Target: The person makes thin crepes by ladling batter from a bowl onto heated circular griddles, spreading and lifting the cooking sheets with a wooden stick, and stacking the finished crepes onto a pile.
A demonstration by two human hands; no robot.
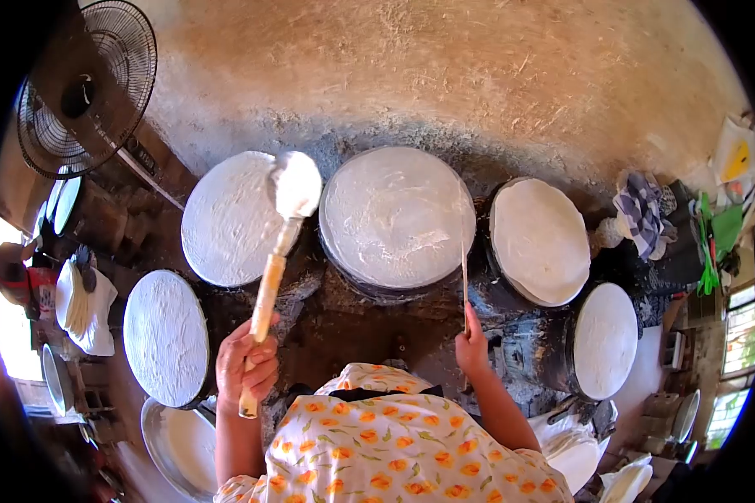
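My left hand (pixel 248 365) is wrapped round the wooden handle of a ladle (pixel 297 186), whose bowl is coated in white batter. That bowl hangs between the round griddle at the upper left (pixel 228 220) and the middle griddle (pixel 394 214), overlapping the left one in this view. Both griddles carry a white layer. A long thin stick (pixel 465 277) is gripped upright in my right hand (pixel 472 345), its upper part lying over the right rim of the middle griddle. Nearest to that hand on the right stands another white-topped griddle (pixel 540 243).
More white-topped griddles stand at the left (pixel 166 338) and right (pixel 605 341). A metal basin (pixel 186 448) of white liquid sits low on the left. A fan (pixel 88 88) is at the upper left, and cloths (pixel 643 214) lie at the right by the mud wall (pixel 445 75).
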